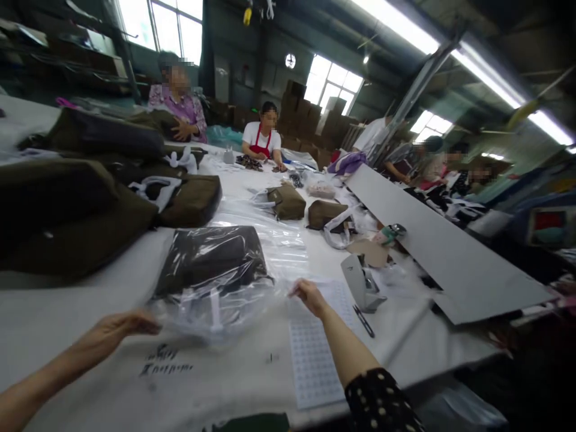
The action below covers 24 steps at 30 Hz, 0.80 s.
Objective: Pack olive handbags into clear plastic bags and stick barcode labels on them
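Observation:
A dark olive bag lies inside a clear plastic bag [211, 264] on the white table [67, 312] in front of me. My left hand [119, 327] pinches the near left corner of the plastic bag's open end. My right hand [308, 295] pinches its near right corner. The loose open end of the plastic is stretched between both hands.
A white sticker sheet [312, 354], a pen [363, 321] and a grey tape dispenser [360, 282] lie to the right. Olive bags [67, 216] are piled at left, with two more [288, 201] further back. A long grey board [441, 246] lies at right. Several people work at the far side.

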Available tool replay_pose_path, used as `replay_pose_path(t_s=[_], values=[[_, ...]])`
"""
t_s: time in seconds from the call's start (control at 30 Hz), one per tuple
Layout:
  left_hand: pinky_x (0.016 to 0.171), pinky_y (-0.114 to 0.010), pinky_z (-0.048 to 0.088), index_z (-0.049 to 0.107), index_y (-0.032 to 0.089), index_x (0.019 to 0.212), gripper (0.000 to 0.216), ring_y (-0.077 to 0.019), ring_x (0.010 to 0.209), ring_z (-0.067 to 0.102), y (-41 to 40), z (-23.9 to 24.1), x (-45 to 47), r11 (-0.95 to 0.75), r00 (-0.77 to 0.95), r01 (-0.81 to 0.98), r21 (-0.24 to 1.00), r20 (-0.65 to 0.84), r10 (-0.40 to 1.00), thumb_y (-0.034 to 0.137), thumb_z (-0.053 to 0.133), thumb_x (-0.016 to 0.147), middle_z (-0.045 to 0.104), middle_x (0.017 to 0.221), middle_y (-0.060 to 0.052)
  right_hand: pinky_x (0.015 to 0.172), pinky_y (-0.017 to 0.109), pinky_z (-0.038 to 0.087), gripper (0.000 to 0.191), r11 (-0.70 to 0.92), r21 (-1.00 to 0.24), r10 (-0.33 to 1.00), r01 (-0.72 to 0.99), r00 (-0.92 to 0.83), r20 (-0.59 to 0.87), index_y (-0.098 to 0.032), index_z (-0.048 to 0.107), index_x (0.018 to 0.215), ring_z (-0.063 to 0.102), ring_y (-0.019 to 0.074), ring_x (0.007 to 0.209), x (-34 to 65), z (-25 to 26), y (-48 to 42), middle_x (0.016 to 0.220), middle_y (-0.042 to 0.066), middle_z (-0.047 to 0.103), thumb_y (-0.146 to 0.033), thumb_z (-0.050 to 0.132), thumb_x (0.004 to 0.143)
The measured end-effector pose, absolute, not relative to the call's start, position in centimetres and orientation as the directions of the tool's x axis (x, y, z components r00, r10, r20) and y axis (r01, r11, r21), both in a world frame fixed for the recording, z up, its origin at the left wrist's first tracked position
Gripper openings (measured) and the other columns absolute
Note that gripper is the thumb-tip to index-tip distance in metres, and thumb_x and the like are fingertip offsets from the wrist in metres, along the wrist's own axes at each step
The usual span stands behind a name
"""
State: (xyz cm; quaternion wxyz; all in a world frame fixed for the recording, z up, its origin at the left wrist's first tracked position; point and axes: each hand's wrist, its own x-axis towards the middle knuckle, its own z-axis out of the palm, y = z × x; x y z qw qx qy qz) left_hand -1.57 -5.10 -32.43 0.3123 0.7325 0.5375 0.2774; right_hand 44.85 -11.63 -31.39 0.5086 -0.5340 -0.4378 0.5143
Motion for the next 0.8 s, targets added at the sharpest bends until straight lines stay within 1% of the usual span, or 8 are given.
replay_pose_path(t_s=[0.1,0.2,0.27,0.37,0.47,0.6,0.67,0.8], values=[[0.074,-0.041,0.053,0.073,0.026,0.084,0.056,-0.0253,0.082,0.067,-7.4,-35.8,-2.9,-0.191,0.58,0.49,0.85,-0.155,0.8,0.073,0.046,0.069,0.073,0.09,-0.008,0.064,0.034,0.047,0.026,-0.197,-0.977,0.98,0.079,0.038,-0.194,-0.015,0.06,0.056,0.059,0.0192,0.059,45.1,-32.5,-14.1,0.056,0.003,0.062,-0.039,0.066,0.067],[0.086,-0.044,0.047,0.072,0.03,0.088,0.038,-0.0253,0.096,0.063,-9.9,-37.1,-4.0,-0.399,0.523,0.51,0.762,0.094,0.847,0.059,0.051,0.075,0.07,0.101,-0.007,0.081,0.037,0.045,0.021,-0.168,-0.969,0.985,0.183,0.069,-0.158,-0.017,0.066,0.073,0.06,0.0209,0.08,44.2,-30.6,-15.6,0.078,0.005,0.067,-0.037,0.06,0.075],[0.089,-0.043,0.044,0.073,0.033,0.078,0.03,-0.0229,0.101,0.06,-10.6,-37.1,-4.8,-0.529,0.538,0.542,0.653,0.214,0.815,0.049,0.048,0.081,0.071,0.1,-0.004,0.089,0.037,0.041,0.025,0.006,-0.937,1.0,0.348,-0.021,-0.001,-0.019,0.064,0.093,0.057,0.021,0.095,41.1,-29.8,-16.6,0.098,0.007,0.065,-0.039,0.057,0.08],[0.088,-0.036,0.047,0.072,0.036,0.083,0.019,-0.0193,0.106,0.058,-10.0,-36.5,-6.2,-0.655,0.737,0.509,0.558,0.11,0.667,0.034,0.054,0.08,0.07,0.104,-0.001,0.091,0.038,0.041,0.055,0.41,-0.713,0.889,0.569,-0.424,0.173,-0.019,0.056,0.114,0.053,0.024,0.102,33.8,-31.3,-18.6,0.111,0.01,0.059,-0.051,0.067,0.07],[0.09,-0.033,0.046,0.07,0.035,0.094,0.024,-0.0173,0.108,0.057,-9.0,-35.5,-7.1,-0.655,0.783,0.517,0.551,0.005,0.622,0.025,0.051,0.083,0.069,0.107,-0.001,0.082,0.04,0.045,0.067,0.51,-0.489,0.847,0.707,-0.511,0.144,-0.015,0.059,0.105,0.055,0.0271,0.091,27.6,-35.2,-20.3,0.098,0.012,0.061,-0.064,0.069,0.061],[0.091,-0.03,0.045,0.071,0.026,0.093,0.027,-0.0186,0.104,0.057,-8.7,-34.0,-6.6,-0.606,0.743,0.562,0.563,-0.022,0.668,0.028,0.045,0.086,0.07,0.098,-0.005,0.071,0.033,0.045,0.031,0.377,-0.351,0.926,0.857,-0.355,0.129,-0.016,0.061,0.084,0.055,0.023,0.08,25.3,-38.0,-20.4,0.082,0.008,0.062,-0.043,0.07,0.073],[0.087,-0.027,0.046,0.071,0.025,0.091,0.027,-0.0184,0.099,0.059,-8.5,-33.1,-6.1,-0.604,0.716,0.563,0.564,0.031,0.697,0.031,0.045,0.086,0.069,0.094,-0.005,0.067,0.03,0.044,0.011,0.369,-0.307,0.929,0.877,-0.353,0.109,-0.017,0.061,0.075,0.055,0.0207,0.075,25.5,-37.5,-20.2,0.074,0.006,0.062,-0.026,0.066,0.078],[0.09,-0.027,0.043,0.07,0.027,0.088,0.026,-0.0173,0.092,0.059,-7.6,-30.2,-4.4,-0.637,0.654,0.556,0.534,0.192,0.732,0.035,0.045,0.086,0.068,0.089,-0.001,0.069,0.03,0.043,0.014,0.324,-0.4,0.943,0.857,-0.324,0.07,-0.017,0.064,0.07,0.057,0.0202,0.076,25.4,-35.1,-20.9,0.075,0.006,0.065,-0.018,0.057,0.082]])
